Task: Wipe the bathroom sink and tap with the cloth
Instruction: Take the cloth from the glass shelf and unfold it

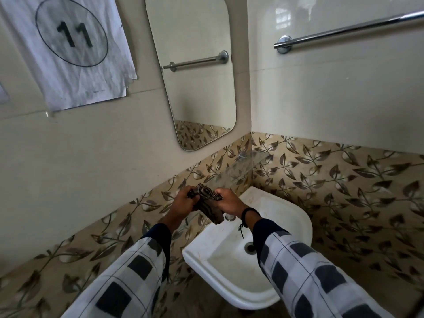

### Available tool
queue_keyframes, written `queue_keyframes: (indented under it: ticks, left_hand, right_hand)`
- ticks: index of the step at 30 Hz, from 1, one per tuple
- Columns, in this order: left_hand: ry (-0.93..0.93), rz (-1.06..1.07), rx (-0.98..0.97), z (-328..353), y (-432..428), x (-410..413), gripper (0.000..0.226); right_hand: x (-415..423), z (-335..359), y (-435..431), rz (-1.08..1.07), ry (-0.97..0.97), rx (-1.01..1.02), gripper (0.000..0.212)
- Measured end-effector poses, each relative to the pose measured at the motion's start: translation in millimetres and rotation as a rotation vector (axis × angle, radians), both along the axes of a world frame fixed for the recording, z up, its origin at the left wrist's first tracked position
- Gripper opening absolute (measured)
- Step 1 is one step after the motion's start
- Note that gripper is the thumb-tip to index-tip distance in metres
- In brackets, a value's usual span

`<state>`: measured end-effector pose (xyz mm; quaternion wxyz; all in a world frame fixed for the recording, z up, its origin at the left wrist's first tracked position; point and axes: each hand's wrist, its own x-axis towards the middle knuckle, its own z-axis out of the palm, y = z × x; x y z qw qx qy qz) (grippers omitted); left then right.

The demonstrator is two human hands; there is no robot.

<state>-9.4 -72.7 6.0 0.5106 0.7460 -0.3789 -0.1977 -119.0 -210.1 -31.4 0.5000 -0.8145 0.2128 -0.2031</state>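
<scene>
A small white corner sink [296, 216] is fixed in the tiled corner, with a dark drain hole [250, 247] in its bowl. Above its left rear edge I hold a dark striped cloth [208, 203] bunched between both hands. My left hand [183, 203] grips the cloth's left end and my right hand [229, 203] grips its right end, with the lower part hanging down. Only the chrome base of the tap [230, 217] shows below my right hand; the rest is hidden behind hand and cloth.
A glass corner shelf [241, 166] juts out just above the sink. A mirror [195, 72] hangs above it, a chrome towel rail [344, 31] runs along the right wall, and a paper sheet marked 11 [68, 47] is stuck to the left wall.
</scene>
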Motion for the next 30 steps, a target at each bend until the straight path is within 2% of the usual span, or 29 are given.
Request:
queue_keyframes:
  ticks: [5,10,14,17,23,26,30]
  left_hand:
    - [0.014,0.002,-0.015,0.6,-0.6,-4.6,0.019]
    - [0.021,-0.025,-0.046,3.0,-2.1,-7.1,0.014]
    - [0.014,0.005,-0.060,4.4,-7.1,-11.7,0.017]
    - [0.009,0.007,-0.045,2.6,-9.7,-13.2,0.019]
    - [-0.060,0.026,0.063,-9.0,-13.2,-1.9,0.049]
    - [0.041,0.059,-0.001,4.2,-11.9,-18.3,0.035]
    - [0.293,0.063,-0.083,9.7,-14.8,-27.3,0.023]
  right_hand:
    - [-5.7,-4.3,0.4,-0.014,0.001,0.035,0.010]
    - [-12.3,-5.0,2.6,-0.079,0.009,0.017,0.015]
    - [-13.8,-8.5,0.9,-0.112,0.043,-0.004,0.027]
    - [-16.8,-6.9,2.3,-0.128,0.042,-0.013,0.025]
    - [-21.9,-4.7,2.8,-0.139,0.015,0.015,0.027]
    - [-23.8,-2.2,3.2,-0.131,-0.051,0.063,0.025]
    - [-26.4,-1.1,0.8,-0.056,-0.039,0.125,0.042]
